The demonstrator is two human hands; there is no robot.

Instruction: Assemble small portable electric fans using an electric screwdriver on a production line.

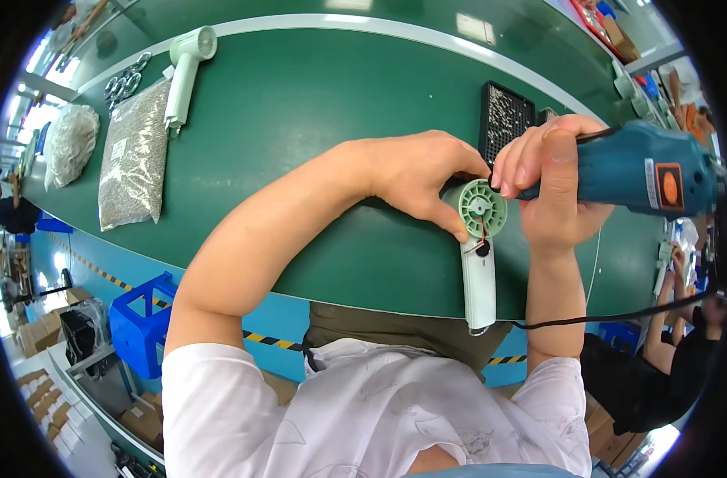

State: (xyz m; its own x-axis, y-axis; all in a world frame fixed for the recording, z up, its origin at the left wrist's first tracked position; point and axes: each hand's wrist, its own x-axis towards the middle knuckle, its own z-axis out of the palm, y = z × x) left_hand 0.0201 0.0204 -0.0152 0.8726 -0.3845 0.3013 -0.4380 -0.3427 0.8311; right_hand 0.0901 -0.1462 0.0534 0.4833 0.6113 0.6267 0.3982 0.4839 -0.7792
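Observation:
On the green workbench (299, 95), near its front edge, a pale green hair dryer (479, 279) lies with its handle toward me. Its round end is open, showing a ribbed green inner part and thin red and dark wires. My left hand (427, 171) grips the round head from the left, thumb at its near side. A blue corded electric screwdriver (646, 171) is held sideways in my right hand (558, 171), its tip end close to the right rim of the head. The fingers hide the tip, so I cannot tell whether it touches.
Behind my hands sits a black tray (507, 111) of small screws. At the far left are another hair dryer (188, 72), a clear bag of small parts (136, 151), metal rings (126, 80) and a white plastic bag (72, 143). The screwdriver's black cord (618, 317) runs right. Another person (682, 342) works at right.

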